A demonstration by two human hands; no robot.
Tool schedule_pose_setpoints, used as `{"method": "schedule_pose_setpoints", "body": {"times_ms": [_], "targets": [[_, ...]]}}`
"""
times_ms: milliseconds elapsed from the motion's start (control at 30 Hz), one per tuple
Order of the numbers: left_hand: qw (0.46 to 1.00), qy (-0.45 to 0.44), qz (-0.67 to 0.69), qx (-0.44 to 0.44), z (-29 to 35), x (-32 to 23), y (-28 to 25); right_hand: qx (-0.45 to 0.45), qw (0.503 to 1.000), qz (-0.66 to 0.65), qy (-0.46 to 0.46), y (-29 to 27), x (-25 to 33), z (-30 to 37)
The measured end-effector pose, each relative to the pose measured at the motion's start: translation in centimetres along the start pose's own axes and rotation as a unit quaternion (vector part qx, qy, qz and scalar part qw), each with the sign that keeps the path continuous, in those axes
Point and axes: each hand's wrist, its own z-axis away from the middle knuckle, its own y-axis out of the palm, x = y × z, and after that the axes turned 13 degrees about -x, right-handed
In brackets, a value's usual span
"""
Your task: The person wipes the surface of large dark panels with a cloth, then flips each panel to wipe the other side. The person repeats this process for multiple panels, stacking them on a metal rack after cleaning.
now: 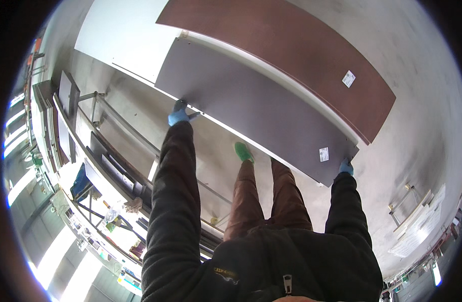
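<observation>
A long dark grey panel (251,108) with a pale near edge stretches across in front of me. A small white label (324,154) is stuck on its right end. My left hand (179,116), in a blue and dark glove, closes on the panel's near long edge, left of its middle. At the far right corner of the panel, my right hand (345,167) grips the short end; some of its fingers are hidden. Beyond lies a reddish-brown panel (291,55) with its own label, and at the far left a white panel (133,32).
To my left a metal rack (128,126) and several stacked boards (110,166) stand close by. A wheeled cart with pale sheets (422,221) is at the right. My green-covered shoe (243,152) is on the concrete floor (216,146) beside the grey panel's near edge.
</observation>
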Motion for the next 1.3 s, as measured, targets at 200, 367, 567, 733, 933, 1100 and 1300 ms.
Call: {"method": "schedule_pose_setpoints", "body": {"times_ms": [200,367,567,733,933,1100,1300], "targets": [[0.996,-0.022,-0.025,-0.084,7.4,3.1,-4.8,0.057,0.998,0.006,-0.039,1.3,-1.1,-0.5],[0.985,0.012,-0.116,-0.127,16.1,7.1,-10.7,0.112,0.991,0.01,-0.066,1.0,0.2,-0.6],[0.984,-0.156,-0.006,-0.081,26.9,10.7,-12.4,0.118,0.984,0.043,-0.123,-0.1,2.8,0.2],[0.988,-0.142,-0.008,-0.062,29.3,12.6,-14.0,0.109,0.975,0.071,-0.178,0.2,5.1,0.6],[0.989,-0.115,0.043,-0.084,31.7,12.7,-22.7,0.056,0.962,0.083,-0.256,0.4,9.2,5.6],[0.981,-0.12,0.102,-0.112,35.7,14.8,-33.5,0.151,0.926,0.0,-0.347,2.7,16.1,20.8],[0.955,-0.031,-0.006,-0.296,39.4,22.2,-46.1,0.395,0.649,-0.019,-0.649,4.2,21.2,52.9]]}}
